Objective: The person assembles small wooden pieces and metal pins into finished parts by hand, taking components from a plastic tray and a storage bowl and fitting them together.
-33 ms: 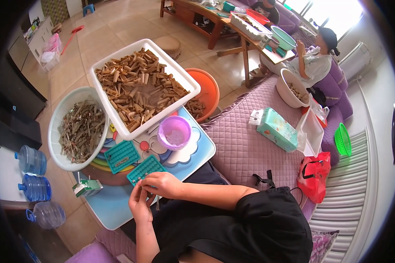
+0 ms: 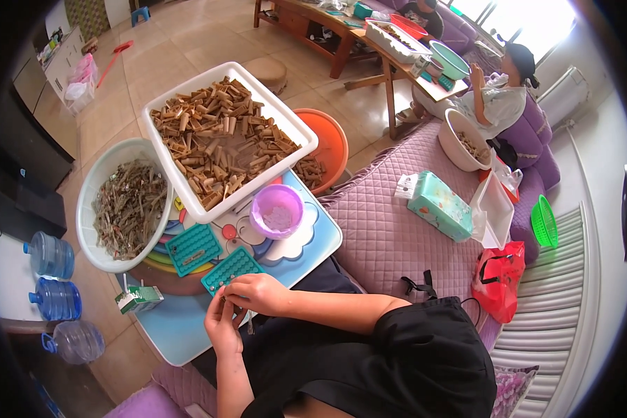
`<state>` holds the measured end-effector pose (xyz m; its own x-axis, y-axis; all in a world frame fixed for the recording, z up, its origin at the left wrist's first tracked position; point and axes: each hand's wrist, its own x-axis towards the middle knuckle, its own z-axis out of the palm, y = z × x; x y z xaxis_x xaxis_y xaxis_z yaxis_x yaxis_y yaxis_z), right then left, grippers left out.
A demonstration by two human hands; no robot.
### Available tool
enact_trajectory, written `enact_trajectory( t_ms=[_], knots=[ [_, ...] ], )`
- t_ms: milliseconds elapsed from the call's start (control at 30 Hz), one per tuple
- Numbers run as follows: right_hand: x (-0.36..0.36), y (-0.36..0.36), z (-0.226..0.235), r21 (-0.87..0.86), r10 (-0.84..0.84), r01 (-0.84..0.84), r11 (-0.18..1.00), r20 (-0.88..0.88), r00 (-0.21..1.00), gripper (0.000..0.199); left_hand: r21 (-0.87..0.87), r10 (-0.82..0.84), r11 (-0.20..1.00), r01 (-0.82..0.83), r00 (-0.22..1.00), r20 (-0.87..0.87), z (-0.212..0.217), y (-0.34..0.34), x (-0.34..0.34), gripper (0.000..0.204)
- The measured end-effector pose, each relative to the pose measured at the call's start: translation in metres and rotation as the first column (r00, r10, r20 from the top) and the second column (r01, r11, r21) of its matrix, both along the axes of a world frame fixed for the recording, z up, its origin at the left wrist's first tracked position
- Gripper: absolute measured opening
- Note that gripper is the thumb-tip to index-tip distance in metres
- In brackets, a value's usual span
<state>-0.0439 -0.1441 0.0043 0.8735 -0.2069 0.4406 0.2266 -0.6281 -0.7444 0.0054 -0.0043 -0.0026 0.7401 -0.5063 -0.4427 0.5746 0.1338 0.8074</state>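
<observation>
My left hand and my right hand meet with fingertips pinched together over the table's near edge. What they hold is small and mostly covered by the fingers; a thin, pale greyish piece shows just below them. Beside the fingertips lies a teal tray with rows of small cells. A second teal tray to its left bears a slim light-coloured tool. Beyond them sits a purple bowl with whitish contents.
A white tub of short brown tube-like pieces stands ahead, an orange bucket behind it. Left are a whitish basin of thin grey-brown pieces and a green carton. A tissue pack rests on the sofa; another person sits far right.
</observation>
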Motion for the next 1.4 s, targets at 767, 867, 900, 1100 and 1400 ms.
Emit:
enact_trajectory(
  t_ms=[767, 867, 900, 1100, 1400],
  knots=[
    [0.015, -0.001, 0.015, 0.535, 0.212, -0.042, 0.844, -0.260, 0.942, 0.012, 0.054, 0.069, 0.993, -0.104, 0.892, 0.448, 0.015, -0.004, -0.016, 0.035],
    [0.018, 0.001, 0.010, 0.909, 0.397, -0.002, 0.416, -0.180, 0.900, 0.020, 0.070, 0.060, 0.991, -0.118, 0.831, 0.552, 0.022, -0.003, -0.018, 0.034],
    [0.016, 0.001, 0.009, 0.909, 0.396, -0.001, 0.416, -0.180, 0.900, 0.020, 0.081, 0.051, 0.989, -0.124, 0.799, 0.600, 0.024, -0.002, -0.019, 0.034],
    [0.007, 0.001, 0.027, 0.979, 0.640, -0.204, 0.027, 0.140, 0.755, 0.030, -0.089, 0.074, 0.995, -0.036, 0.883, 0.464, 0.038, 0.007, -0.015, 0.034],
    [0.004, -0.003, 0.043, 0.904, 0.621, -0.259, 0.340, -0.009, 0.784, 0.027, -0.380, 0.018, 0.922, 0.068, 0.976, 0.219, 0.034, 0.021, 0.001, 0.030]
  ],
)
